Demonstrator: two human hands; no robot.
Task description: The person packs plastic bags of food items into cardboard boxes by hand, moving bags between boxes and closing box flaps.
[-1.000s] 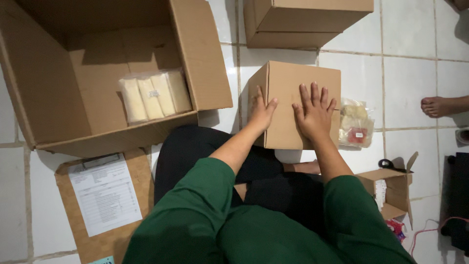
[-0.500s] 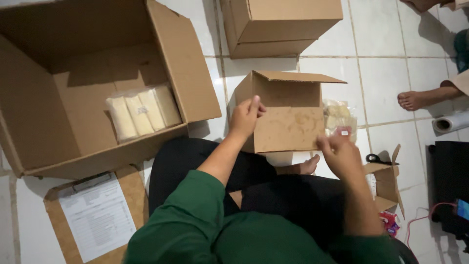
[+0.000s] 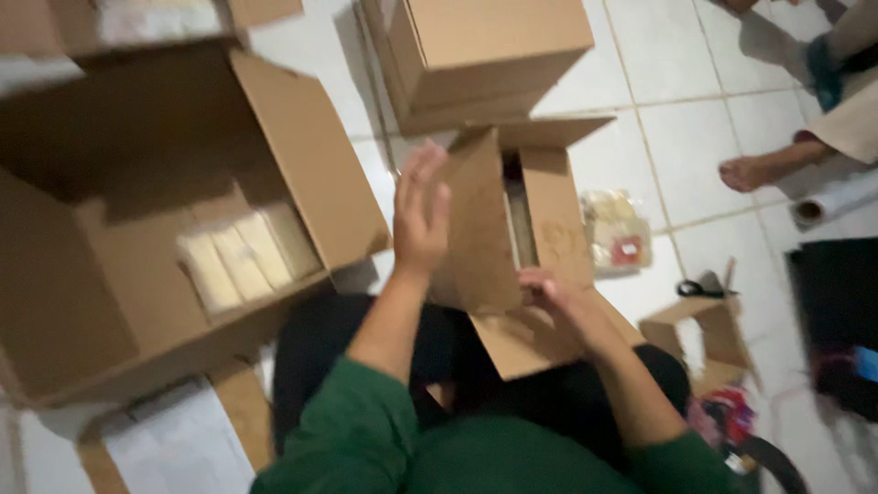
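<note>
A small cardboard box [image 3: 549, 229] sits on the white tiled floor in front of my lap, its flaps standing open. My left hand [image 3: 421, 215] rests flat against the outside of the box's left flap [image 3: 480, 238], fingers spread. My right hand [image 3: 549, 293] grips the near flap [image 3: 526, 343] that folds down toward my lap. Pale packed goods show inside the box. I wear green sleeves and dark trousers. The picture is blurred by motion.
A large open carton [image 3: 137, 238] holding pale wrapped packets [image 3: 242, 256] lies at the left. A closed cardboard box [image 3: 485, 50] stands behind. A clear bag of items [image 3: 617, 233], scissors [image 3: 700, 288], another small box [image 3: 704, 334], a paper roll [image 3: 837, 201] and another person's foot [image 3: 750, 169] are at the right.
The small box went from shut under both palms to open with its flaps spread. My left hand now pushes the left flap and my right hand has come back to the near flap.
</note>
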